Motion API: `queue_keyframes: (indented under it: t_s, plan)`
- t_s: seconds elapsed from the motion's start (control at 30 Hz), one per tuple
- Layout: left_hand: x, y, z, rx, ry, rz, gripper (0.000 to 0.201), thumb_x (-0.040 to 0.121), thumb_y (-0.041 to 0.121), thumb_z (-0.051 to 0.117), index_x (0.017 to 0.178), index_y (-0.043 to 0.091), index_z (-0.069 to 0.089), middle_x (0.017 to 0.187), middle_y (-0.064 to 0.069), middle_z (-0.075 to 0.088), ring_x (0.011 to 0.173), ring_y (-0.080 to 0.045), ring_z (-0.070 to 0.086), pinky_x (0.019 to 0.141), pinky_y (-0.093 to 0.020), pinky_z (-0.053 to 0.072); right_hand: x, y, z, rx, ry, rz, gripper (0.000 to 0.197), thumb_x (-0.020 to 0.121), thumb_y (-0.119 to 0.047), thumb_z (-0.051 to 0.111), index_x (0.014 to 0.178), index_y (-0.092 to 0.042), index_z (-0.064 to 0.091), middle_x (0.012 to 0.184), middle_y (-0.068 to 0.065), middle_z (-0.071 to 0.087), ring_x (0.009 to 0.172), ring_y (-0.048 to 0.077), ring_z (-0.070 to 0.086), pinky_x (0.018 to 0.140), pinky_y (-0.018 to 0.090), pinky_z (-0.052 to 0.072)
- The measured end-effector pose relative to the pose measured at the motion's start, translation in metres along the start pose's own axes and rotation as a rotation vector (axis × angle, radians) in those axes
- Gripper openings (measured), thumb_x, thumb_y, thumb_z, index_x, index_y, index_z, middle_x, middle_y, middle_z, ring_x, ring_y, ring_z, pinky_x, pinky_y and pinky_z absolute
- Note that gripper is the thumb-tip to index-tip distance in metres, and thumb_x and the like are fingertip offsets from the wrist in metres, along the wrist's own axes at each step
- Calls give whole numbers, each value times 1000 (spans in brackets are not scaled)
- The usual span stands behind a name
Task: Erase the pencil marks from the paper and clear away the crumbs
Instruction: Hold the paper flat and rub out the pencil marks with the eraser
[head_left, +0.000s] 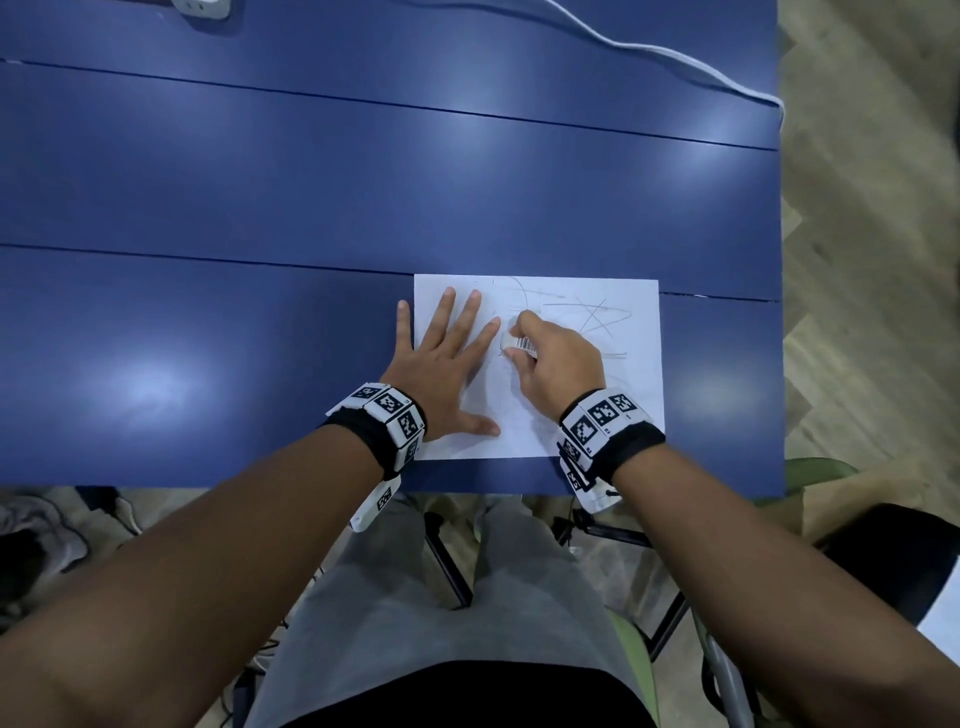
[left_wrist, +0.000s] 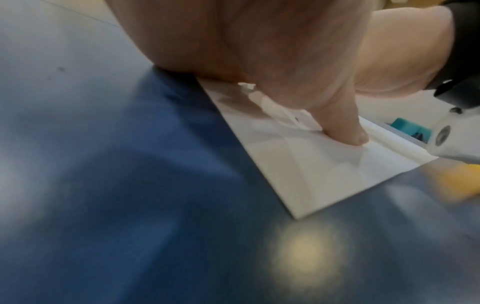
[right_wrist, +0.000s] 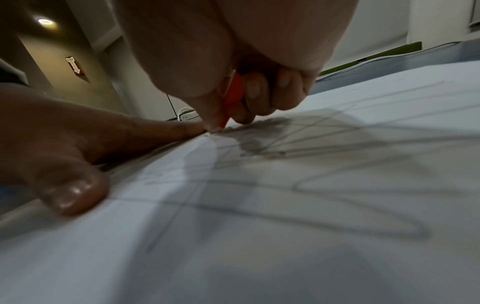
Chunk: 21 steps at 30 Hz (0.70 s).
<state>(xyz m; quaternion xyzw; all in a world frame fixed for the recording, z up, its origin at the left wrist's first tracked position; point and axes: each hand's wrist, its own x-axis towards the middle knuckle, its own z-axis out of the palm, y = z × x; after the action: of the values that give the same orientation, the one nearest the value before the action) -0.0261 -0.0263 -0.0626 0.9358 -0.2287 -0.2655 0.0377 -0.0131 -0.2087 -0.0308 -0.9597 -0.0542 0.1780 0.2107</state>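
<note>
A white sheet of paper (head_left: 623, 374) lies near the front edge of the blue table (head_left: 260, 208). Grey pencil scribbles (head_left: 592, 312) cross its upper right part. My left hand (head_left: 447, 358) lies flat with spread fingers on the sheet's left side, thumb (left_wrist: 345, 123) pressing the paper (left_wrist: 324, 174) down. My right hand (head_left: 556, 358) pinches a white eraser (head_left: 519, 344) with a barcode sleeve and holds it against the paper beside the left index finger. In the right wrist view the eraser (right_wrist: 232, 98) shows an orange sleeve, its tip on the pencil lines (right_wrist: 337, 185).
A white cable (head_left: 649, 49) runs across the table's far right corner. A white device (head_left: 202, 8) sits at the far edge. The table's right edge (head_left: 779, 312) borders wooden floor. Chair legs and my knees are below the front edge.
</note>
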Motion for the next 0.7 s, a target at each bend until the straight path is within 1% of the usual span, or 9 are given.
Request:
queue_keyframes:
  t_s: [0.1,0.2,0.27,0.37,0.47,0.53,0.6,0.67,0.7]
  plan:
    - [1,1,1,14,-10,-9,131,66,99,38,157,27,-23,161,-6,-38,148,-33,-34,111,-75,-14,-9,2,6,-20,-22,-38,15,94,-30,57,105,-21,54,100,-3,69,89,26,63,71,36,50]
    - [1,1,1,31,-8,-9,131,66,99,38,158,26,-22,161,-7,-37,148,-34,-33,110,-75,-15,-15,3,9,-54,-61,-88,15,93,-29,57,105,-22,54,100,-4,69,90,26,63,71,36,50]
    - [1,1,1,29,-4,-8,132,66,99,37,157,26,-22,161,-7,-37,148,-34,-32,110,-75,-15,-10,2,6,-63,-50,-77,15,93,-30,57,107,-23,54,101,-4,69,91,26,63,72,37,51]
    - [1,1,3,40,-1,-8,131,66,100,36,157,26,-22,161,-7,-37,149,-35,-32,111,-76,-12,-9,1,5,-36,-22,-60,16,93,-28,58,107,-21,56,101,-3,69,91,26,63,73,37,50]
    - [1,2,4,54,-2,-11,131,66,101,34,157,25,-21,162,-8,-36,149,-36,-30,111,-77,-11,-22,0,11,-76,-96,-129,16,94,-28,56,108,-21,54,101,-3,69,89,26,62,70,35,49]
    - [2,1,5,48,4,-10,131,66,101,34,158,25,-21,162,-8,-36,149,-36,-31,110,-76,-12,-22,1,10,-97,-139,-153,16,94,-29,55,109,-23,53,104,-3,69,91,26,63,71,37,50]
    - [2,1,4,34,9,-5,131,66,100,35,158,26,-21,162,-7,-36,149,-35,-32,110,-76,-13,-11,3,5,-78,-89,-120,16,93,-29,56,107,-23,54,105,-5,69,93,25,63,73,38,51]
    - [2,1,4,30,7,-6,131,66,99,37,158,26,-22,161,-7,-37,149,-34,-32,111,-76,-13,-5,5,2,-45,-34,-68,14,93,-29,57,105,-22,54,103,-6,69,92,25,63,73,37,51]
    - [2,1,3,38,5,-9,131,66,99,37,157,26,-23,161,-7,-37,148,-34,-32,111,-76,-13,-6,5,3,-45,-27,-69,14,93,-29,57,105,-22,54,101,-5,70,91,25,63,73,37,50]
